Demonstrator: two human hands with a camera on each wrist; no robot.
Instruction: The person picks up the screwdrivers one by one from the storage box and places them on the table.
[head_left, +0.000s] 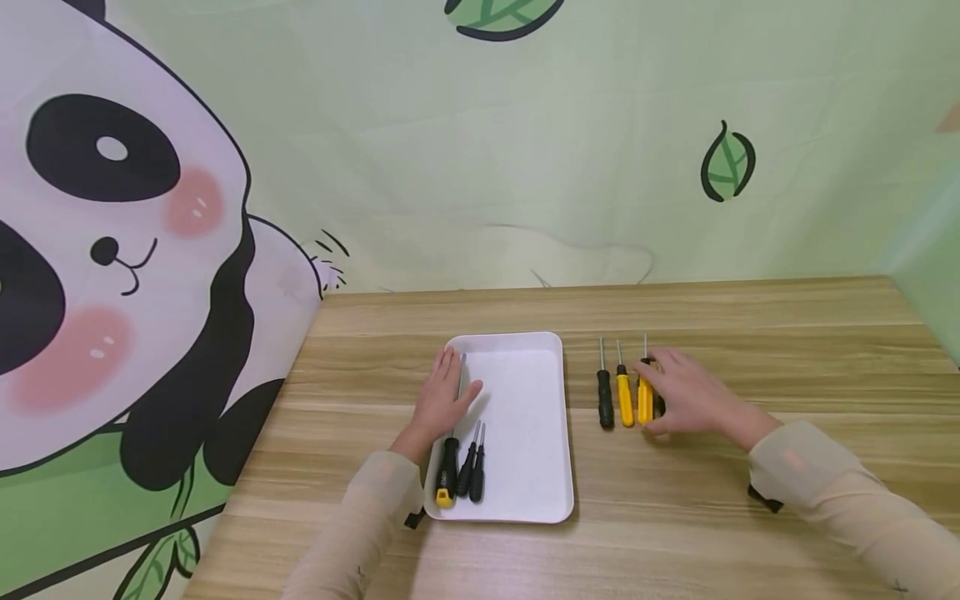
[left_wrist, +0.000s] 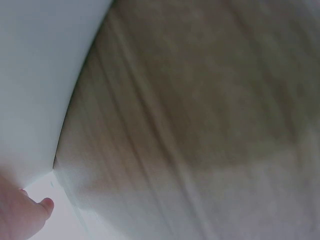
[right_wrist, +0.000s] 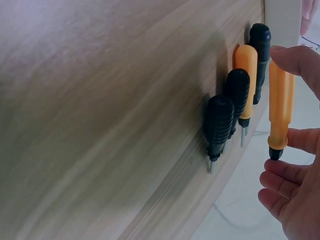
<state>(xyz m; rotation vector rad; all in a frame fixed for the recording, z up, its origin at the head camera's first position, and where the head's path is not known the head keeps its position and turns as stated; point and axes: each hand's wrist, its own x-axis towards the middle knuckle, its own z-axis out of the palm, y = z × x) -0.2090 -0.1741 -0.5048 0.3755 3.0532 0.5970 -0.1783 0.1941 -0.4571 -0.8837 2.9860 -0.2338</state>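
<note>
My right hand (head_left: 686, 396) pinches the yellow handle of a screwdriver (right_wrist: 281, 100) between thumb and fingers, raised off the table in the right wrist view. Left of it lie a black screwdriver (head_left: 605, 400) and another yellow-handled screwdriver (head_left: 625, 398). Two more black screwdrivers (right_wrist: 220, 122) show in the right wrist view, mostly hidden by the hand from above. With fingers straight, my left hand (head_left: 438, 400) rests on the left rim of a white tray (head_left: 525, 433). Inside the tray are a long black-and-yellow screwdriver (head_left: 447, 471) and two small black screwdrivers (head_left: 477, 475).
The wood-grain table (head_left: 675, 517) extends around the tray and ends at a wall covering (head_left: 525, 167) printed with a panda and leaves. In the left wrist view, the tray's outer wall (left_wrist: 40, 75) stands close beside the tabletop.
</note>
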